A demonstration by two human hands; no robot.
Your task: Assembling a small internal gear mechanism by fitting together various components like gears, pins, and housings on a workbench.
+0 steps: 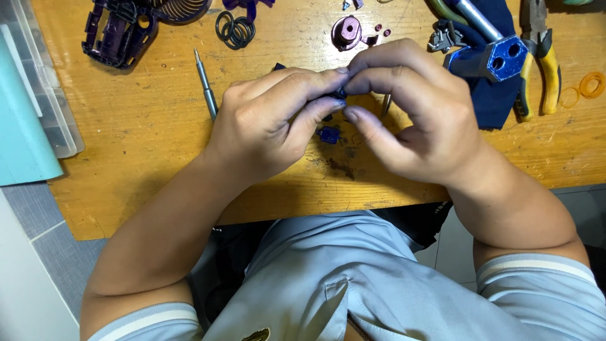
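Note:
My left hand and my right hand meet fingertip to fingertip over the wooden table. Both pinch a small dark blue part, which is mostly hidden by the fingers. Just below it, a second small blue part lies on the table. A thin metal rod pokes out behind my right fingers. A slim grey screwdriver lies left of my left hand.
At the back lie a dark purple plastic frame, black rubber rings, a purple round piece, a blue hexagonal tool on dark cloth, yellow-handled pliers and orange rubber bands. A clear plastic box sits at the left edge.

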